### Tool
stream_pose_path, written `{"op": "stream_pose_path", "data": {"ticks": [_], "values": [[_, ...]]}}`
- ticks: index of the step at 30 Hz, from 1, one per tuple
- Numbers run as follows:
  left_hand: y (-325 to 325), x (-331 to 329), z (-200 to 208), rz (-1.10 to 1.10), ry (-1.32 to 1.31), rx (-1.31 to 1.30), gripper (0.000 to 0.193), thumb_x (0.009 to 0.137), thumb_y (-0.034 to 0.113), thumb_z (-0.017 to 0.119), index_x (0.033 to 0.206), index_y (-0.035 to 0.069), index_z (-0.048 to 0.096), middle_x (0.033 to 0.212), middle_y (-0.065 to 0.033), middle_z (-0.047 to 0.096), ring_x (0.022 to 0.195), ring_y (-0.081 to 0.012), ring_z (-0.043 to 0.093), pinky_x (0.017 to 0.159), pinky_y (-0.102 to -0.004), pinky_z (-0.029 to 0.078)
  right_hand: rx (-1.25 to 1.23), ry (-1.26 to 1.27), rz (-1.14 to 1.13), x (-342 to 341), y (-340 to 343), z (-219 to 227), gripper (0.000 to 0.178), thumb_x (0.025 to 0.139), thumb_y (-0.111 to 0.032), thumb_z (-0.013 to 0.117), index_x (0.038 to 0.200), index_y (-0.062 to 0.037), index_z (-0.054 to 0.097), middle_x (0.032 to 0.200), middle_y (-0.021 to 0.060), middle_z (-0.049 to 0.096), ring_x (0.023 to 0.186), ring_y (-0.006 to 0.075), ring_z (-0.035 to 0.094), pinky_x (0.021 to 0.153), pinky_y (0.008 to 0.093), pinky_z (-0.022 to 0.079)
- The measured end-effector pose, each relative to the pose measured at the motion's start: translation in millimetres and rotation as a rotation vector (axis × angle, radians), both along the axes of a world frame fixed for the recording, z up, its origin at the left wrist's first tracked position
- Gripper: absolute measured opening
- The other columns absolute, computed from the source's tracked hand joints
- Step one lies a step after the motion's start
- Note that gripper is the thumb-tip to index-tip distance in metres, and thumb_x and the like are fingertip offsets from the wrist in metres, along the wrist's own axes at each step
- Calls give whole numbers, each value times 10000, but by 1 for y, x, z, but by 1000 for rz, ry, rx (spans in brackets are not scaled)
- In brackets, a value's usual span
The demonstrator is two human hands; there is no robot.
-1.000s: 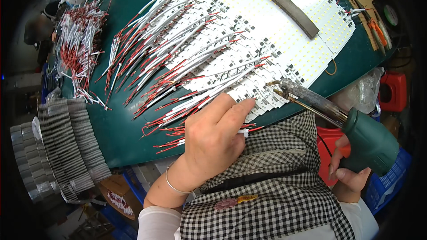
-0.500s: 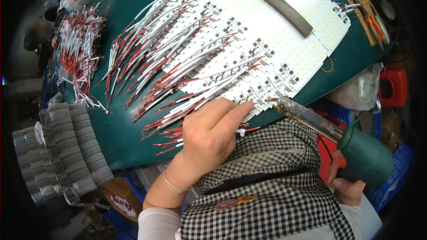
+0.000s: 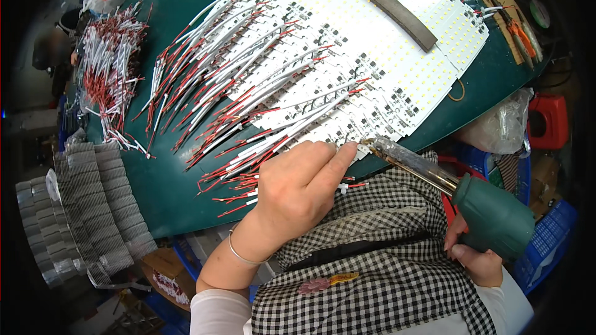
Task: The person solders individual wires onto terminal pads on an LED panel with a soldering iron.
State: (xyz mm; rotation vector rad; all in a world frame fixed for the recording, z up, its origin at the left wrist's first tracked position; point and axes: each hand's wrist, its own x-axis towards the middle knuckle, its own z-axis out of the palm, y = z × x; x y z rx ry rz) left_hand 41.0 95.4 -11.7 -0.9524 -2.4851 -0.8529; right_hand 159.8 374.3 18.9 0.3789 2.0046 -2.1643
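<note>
My left hand is closed in a pinch at the near edge of white LED circuit boards. A two-core wire with a white sheath and red end sticks out beneath its fingers. My right hand grips the green handle of a soldering gun. The gun's tip meets the board edge just right of my left fingertips; whether it touches a wire end is too small to tell. Several red and white wires lie in rows across the boards, their ends hanging over the green table.
A dark curved bar rests on the boards. At the left lie a heap of wires and stacked grey ribbed strips. Pliers with orange handles sit far right, above a clear plastic bag and a blue basket.
The soldering gun and my right hand have shifted left, bringing the tip closer to my left fingers. My left hand has moved slightly right, with the wire under it.
</note>
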Motion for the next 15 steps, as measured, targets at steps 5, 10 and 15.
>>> {"op": "stream_pose_path", "data": {"ticks": [5, 10, 15], "values": [[0, 1, -2, -4, 23, -39, 518, 515, -85, 579, 1009, 4, 706, 750, -80, 622, 596, -198, 589, 480, -291, 465, -332, -528, -121, 8, 15, 7, 597, 802, -21, 709, 1322, -33, 415, 938, 126, 615, 732, 178, 614, 644, 310, 524], [1, 3, -3, -2, 47, -78, 496, 537, -78, 591, 1014, 3, 701, 746, -74, 609, 589, -194, 579, 469, -293, 448, -322, -325, -78, 7, 12, 2, 573, 751, 7, 748, 1260, -18, 484, 932, 126, 620, 739, 188, 624, 646, 320, 535], [1, 4, 0, 5, 9, -84, 453, 582, -83, 607, 1018, 3, 696, 749, -72, 601, 592, -194, 576, 473, -294, 444, -32, 108, 256, 5, 21, -8, 628, 669, 45, 786, 1229, 61, 501, 983, 159, 624, 697, 176, 625, 608, 292, 530]]}}
